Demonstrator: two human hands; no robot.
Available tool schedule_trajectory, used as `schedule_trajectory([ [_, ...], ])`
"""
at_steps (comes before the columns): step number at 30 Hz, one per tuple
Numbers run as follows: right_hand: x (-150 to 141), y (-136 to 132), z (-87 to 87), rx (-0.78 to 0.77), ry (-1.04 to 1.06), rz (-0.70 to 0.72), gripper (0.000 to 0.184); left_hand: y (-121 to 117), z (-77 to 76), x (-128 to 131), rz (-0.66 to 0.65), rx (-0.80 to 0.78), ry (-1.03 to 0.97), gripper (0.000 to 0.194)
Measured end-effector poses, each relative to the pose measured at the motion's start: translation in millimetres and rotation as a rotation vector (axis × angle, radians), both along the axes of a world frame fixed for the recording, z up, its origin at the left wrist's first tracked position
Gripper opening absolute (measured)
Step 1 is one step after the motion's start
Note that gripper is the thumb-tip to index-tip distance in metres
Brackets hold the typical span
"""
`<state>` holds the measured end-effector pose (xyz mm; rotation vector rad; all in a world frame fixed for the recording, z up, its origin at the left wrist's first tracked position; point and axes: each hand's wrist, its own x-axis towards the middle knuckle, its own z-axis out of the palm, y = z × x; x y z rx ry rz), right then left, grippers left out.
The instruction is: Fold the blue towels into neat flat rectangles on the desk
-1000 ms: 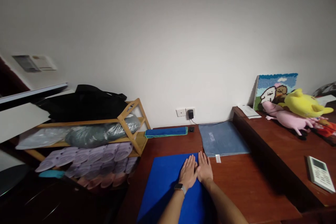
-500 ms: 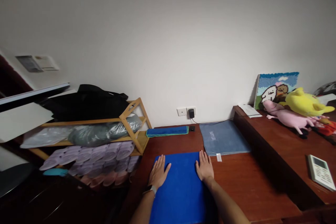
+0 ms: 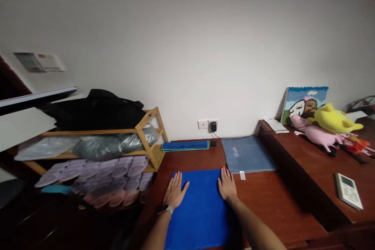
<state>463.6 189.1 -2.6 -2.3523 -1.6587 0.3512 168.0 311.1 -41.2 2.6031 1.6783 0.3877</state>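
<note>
A bright blue towel (image 3: pixel 202 211) lies spread flat on the reddish-brown wooden table (image 3: pixel 272 207). My left hand (image 3: pixel 175 191), with a watch on its wrist, rests open along the towel's far left edge, thumb apart from the fingers. On the far right edge my right hand (image 3: pixel 227 185) lies flat and open. Behind the towel sits a folded dark blue cloth (image 3: pixel 185 145) with green edging. A grey-blue towel (image 3: pixel 249 154) with white lettering and a white tag is spread just beyond my right hand.
A wooden shoe rack (image 3: pixel 152 140) with lilac slippers (image 3: pixel 113 168) and a black bag (image 3: pixel 99 111) stands at left. A black plug (image 3: pixel 213 126) sits in the wall socket. On a higher surface at right are plush toys (image 3: pixel 316 133) and a white remote-like device (image 3: pixel 348 191).
The camera view has turned slightly. Both hands stay flat on the blue towel's edges, and the towel looks the same.
</note>
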Motion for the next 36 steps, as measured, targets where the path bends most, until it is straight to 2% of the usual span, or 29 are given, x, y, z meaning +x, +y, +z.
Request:
schedule_trajectory([
  [4,-5,-14,2.3,-0.014,0.034,-0.022,0.066,-1,1.7,3,0.005,0.006,0.004,0.086],
  [10,-10,-29,-4.3,-0.030,0.020,0.020,0.068,-1,4.0,2,0.005,-0.001,0.024,0.089],
  [14,-11,-29,-6.2,0.007,0.014,0.014,0.068,-3,15.1,5,0.008,-0.019,0.032,0.087],
  [16,-12,-29,-5.9,0.018,0.022,0.016,0.068,-14,23.7,25,-0.012,-0.003,0.024,0.085],
  [19,-11,-29,-7.0,0.006,0.021,0.021,0.068,-47,30.2,84,-0.160,0.041,-0.019,0.075],
  [21,-8,-29,-10.3,-0.004,0.005,0.040,0.065,-73,26.9,128,-0.364,0.043,-0.049,0.069],
  [22,-7,-29,-12.6,-0.003,-0.004,0.057,0.065,-84,23.4,146,-0.419,0.032,-0.061,0.068],
  [25,-5,-29,-18.1,0.007,-0.022,0.102,0.065,-104,11.5,176,-0.429,-0.028,-0.067,0.067],
  [27,-6,-29,-18.3,0.003,-0.020,0.087,0.064,-105,6.0,174,-0.395,-0.055,-0.050,0.066],
  [30,-9,-29,-13.4,-0.003,-0.013,0.049,0.065,-97,3.7,149,-0.382,-0.063,-0.008,0.067],
  [33,-11,-30,-8.1,0.008,0.002,0.033,0.067,-82,5.4,107,-0.319,-0.065,0.022,0.070],
  [36,-10,-31,-7.0,0.016,0.020,0.022,0.068,-64,6.3,54,-0.195,-0.046,0.038,0.073],
])
